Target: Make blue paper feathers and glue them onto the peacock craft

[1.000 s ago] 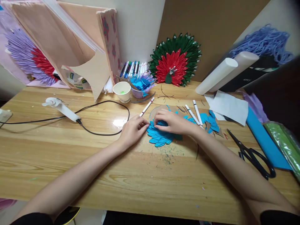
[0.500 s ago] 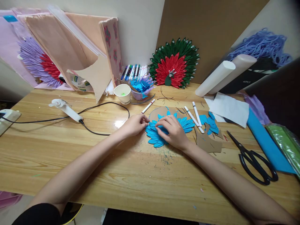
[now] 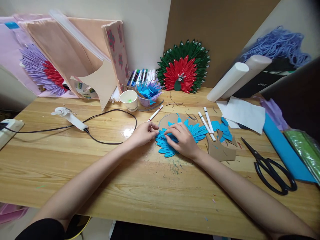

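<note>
Layered blue paper petals (image 3: 167, 150) fan out over a round brown cardboard base (image 3: 172, 118) on the table. At the left edge of the petals, my left hand (image 3: 145, 134) has its fingers pinched together; whatever is between them is too small to make out. My right hand (image 3: 183, 140) arches over the middle of the petals, with curled fingers and thumb close together and touching them. Its palm hides part of the petals, and I cannot make out what the fingertips hold. More loose blue petals (image 3: 226, 130) lie to the right.
Large black scissors (image 3: 271, 170) lie at the right. Behind my left hand are a white glue gun (image 3: 68, 116) with a looping black cord, a paper cup (image 3: 129, 101) and a bowl of blue pieces (image 3: 150, 95). A green and red petal fan (image 3: 184, 68) leans at the back.
My head view has shifted very slightly. Both hands stay at nearly the same place on the blue petals, with little visible finger movement.
</note>
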`<action>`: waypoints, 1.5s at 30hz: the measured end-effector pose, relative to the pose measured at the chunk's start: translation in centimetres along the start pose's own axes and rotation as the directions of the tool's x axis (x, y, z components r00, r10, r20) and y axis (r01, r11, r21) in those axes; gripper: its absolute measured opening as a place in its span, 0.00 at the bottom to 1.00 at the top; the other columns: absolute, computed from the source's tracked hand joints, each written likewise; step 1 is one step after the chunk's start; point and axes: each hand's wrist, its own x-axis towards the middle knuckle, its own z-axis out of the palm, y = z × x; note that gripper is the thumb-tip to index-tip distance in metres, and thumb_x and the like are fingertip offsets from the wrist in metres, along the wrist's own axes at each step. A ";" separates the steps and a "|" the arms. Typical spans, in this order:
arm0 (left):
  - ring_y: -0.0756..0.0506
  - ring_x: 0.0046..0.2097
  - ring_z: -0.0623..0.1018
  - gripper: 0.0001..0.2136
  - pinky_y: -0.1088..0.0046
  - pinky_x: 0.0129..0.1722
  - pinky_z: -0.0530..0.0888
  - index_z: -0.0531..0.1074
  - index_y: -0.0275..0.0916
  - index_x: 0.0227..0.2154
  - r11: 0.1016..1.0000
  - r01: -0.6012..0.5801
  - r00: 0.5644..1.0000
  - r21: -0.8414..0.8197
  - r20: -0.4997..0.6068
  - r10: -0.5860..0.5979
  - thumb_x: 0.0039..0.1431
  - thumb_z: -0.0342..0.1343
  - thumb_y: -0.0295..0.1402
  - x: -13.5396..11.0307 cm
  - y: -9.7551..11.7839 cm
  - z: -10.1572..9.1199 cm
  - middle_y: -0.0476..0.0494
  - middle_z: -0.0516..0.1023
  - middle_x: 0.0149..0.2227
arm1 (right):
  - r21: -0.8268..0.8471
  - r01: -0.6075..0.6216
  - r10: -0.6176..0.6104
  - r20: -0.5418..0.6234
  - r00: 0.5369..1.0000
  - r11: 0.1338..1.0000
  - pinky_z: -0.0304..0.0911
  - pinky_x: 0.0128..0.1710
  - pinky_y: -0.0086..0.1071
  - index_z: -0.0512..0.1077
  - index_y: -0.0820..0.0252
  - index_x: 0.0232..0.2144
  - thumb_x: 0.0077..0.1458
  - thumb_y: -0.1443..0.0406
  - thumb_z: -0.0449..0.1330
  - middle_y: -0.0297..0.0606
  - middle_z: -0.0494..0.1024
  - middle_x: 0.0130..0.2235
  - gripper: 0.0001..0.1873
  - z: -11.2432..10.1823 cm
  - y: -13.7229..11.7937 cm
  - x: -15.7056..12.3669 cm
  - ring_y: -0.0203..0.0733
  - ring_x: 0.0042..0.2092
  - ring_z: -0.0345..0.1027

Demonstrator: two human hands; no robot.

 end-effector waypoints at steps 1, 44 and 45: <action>0.52 0.24 0.72 0.10 0.76 0.24 0.68 0.68 0.34 0.36 1.000 0.003 1.000 -0.006 -0.002 -0.003 0.50 0.53 0.30 0.0 -0.1 0.1 0.50 0.72 0.23 | 0.003 -0.003 0.003 -0.001 1.000 1.000 0.57 0.41 0.39 0.66 0.57 0.33 0.55 0.67 0.53 0.39 0.70 0.34 0.03 0.0 0.0 0.0 0.44 0.39 0.60; 0.49 0.33 0.73 0.05 0.74 0.32 0.67 0.75 0.38 0.27 0.884 -0.343 0.937 0.316 0.046 0.347 0.51 0.54 0.27 -1.1 0.6 -1.0 0.46 0.76 0.31 | 0.037 -0.041 0.041 0.001 0.999 0.998 0.56 0.41 0.40 0.66 0.57 0.33 0.55 0.67 0.51 0.40 0.70 0.35 0.05 0.1 0.1 -0.2 0.45 0.39 0.60; 0.50 0.32 0.72 0.04 0.74 0.32 0.67 0.75 0.38 0.28 0.885 -0.345 0.936 0.313 0.047 0.349 0.51 0.54 0.28 -1.1 0.6 -1.1 0.46 0.76 0.31 | 0.038 -0.040 0.040 0.002 0.999 0.998 0.56 0.41 0.40 0.66 0.57 0.34 0.55 0.67 0.51 0.40 0.70 0.35 0.05 0.2 0.1 -0.2 0.45 0.39 0.60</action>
